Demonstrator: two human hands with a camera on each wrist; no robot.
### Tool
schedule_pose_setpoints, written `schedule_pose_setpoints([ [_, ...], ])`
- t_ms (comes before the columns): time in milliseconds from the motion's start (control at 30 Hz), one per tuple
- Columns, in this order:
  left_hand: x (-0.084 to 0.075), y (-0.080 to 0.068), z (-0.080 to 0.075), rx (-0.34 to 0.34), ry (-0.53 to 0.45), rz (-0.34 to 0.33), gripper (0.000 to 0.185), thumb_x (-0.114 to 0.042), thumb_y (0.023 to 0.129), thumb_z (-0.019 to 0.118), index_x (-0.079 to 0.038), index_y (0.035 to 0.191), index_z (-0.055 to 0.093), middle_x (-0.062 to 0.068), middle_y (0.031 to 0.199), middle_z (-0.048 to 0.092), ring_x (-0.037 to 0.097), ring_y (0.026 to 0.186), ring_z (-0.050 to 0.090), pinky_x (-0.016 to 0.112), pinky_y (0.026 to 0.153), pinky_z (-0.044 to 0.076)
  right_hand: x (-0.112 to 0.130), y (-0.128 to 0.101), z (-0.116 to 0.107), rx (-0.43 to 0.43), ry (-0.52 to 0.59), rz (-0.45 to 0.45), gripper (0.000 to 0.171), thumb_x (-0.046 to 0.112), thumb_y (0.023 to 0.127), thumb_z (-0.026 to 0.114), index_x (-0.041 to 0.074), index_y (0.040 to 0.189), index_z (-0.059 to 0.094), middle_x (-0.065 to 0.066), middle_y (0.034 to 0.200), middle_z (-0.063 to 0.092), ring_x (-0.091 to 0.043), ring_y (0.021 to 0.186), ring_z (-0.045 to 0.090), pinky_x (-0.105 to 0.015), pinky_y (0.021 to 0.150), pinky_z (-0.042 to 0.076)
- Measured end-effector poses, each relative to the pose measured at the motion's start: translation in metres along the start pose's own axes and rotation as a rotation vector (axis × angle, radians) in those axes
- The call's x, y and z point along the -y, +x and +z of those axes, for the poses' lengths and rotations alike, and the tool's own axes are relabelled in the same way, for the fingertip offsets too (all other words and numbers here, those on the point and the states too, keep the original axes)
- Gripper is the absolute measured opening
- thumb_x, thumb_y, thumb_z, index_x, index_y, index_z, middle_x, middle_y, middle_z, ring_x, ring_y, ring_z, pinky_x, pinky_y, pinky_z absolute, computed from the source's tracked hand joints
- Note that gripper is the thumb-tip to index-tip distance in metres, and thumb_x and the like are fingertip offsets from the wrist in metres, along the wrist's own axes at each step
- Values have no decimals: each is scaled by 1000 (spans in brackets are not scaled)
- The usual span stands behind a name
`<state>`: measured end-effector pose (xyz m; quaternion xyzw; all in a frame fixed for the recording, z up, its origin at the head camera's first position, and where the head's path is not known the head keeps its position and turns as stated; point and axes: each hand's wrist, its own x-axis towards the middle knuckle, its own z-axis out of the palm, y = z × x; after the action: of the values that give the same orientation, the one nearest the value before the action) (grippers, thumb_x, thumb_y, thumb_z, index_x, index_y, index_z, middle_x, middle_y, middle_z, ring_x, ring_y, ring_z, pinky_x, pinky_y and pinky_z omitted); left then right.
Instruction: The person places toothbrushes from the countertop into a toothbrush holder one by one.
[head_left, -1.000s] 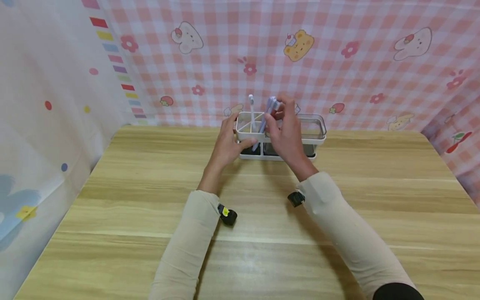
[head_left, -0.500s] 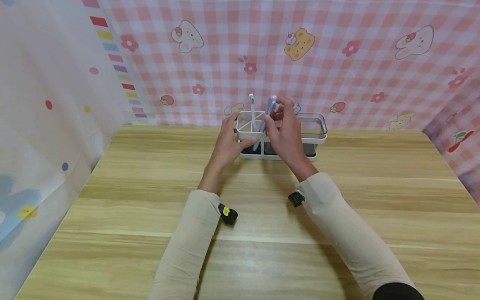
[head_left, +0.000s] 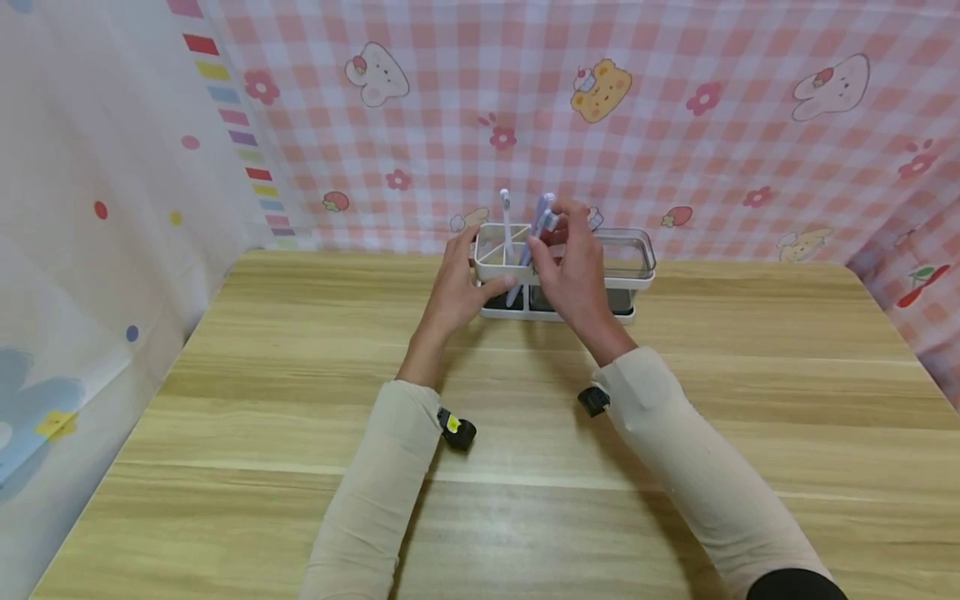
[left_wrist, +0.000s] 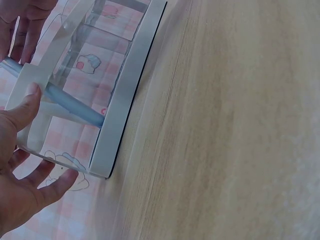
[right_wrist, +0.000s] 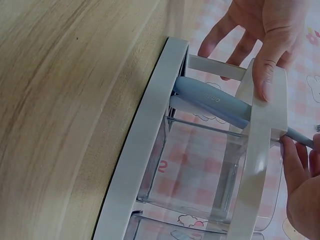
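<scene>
A white-framed clear holder (head_left: 617, 280) stands at the back centre of the wooden table. My left hand (head_left: 456, 290) grips its left end, thumb (left_wrist: 23, 111) on the front rim (right_wrist: 149, 131) and fingers behind. My right hand (head_left: 574, 268) pinches the top of a light blue toothbrush (head_left: 541, 213), which leans inside a left compartment. Its handle (right_wrist: 212, 100) slants down through the clear wall (left_wrist: 75, 106). A white toothbrush (head_left: 506, 220) stands upright in the far left compartment.
The table (head_left: 300, 392) runs wide in front and to both sides of the holder. A pink checked cloth (head_left: 675, 125) hangs right behind it, and a pale curtain (head_left: 90, 208) closes the left side. The holder's right compartment looks empty.
</scene>
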<state>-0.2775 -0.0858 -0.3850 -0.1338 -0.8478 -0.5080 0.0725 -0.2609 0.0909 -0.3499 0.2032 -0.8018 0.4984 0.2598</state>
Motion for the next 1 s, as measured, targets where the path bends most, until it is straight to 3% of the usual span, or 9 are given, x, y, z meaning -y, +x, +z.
schedule_pose_setpoints([
  [600, 4, 0, 2, -3, -13, 15, 92, -21, 86, 84, -6, 158, 28, 15, 152, 36, 30, 118, 49, 43, 93, 47, -2, -1, 1, 34, -10, 41, 40, 1, 97, 66, 3, 128, 41, -17, 107, 61, -24, 93, 64, -35, 75, 59],
  [867, 5, -2, 3, -4, -6, 12, 91, -22, 88, 82, -5, 159, 27, 17, 153, 35, 31, 121, 49, 44, 96, 46, 0, -5, -5, 34, -13, 45, 41, 4, 95, 69, 1, 127, 44, -15, 108, 60, -23, 97, 62, -34, 80, 59],
  [1000, 6, -5, 3, -7, 7, 5, 90, -23, 89, 81, -5, 159, 27, 17, 154, 34, 33, 124, 49, 45, 99, 46, -2, -9, -9, 49, -11, 41, 38, 6, 96, 69, -1, 126, 46, -16, 111, 60, -26, 104, 62, -39, 90, 56],
])
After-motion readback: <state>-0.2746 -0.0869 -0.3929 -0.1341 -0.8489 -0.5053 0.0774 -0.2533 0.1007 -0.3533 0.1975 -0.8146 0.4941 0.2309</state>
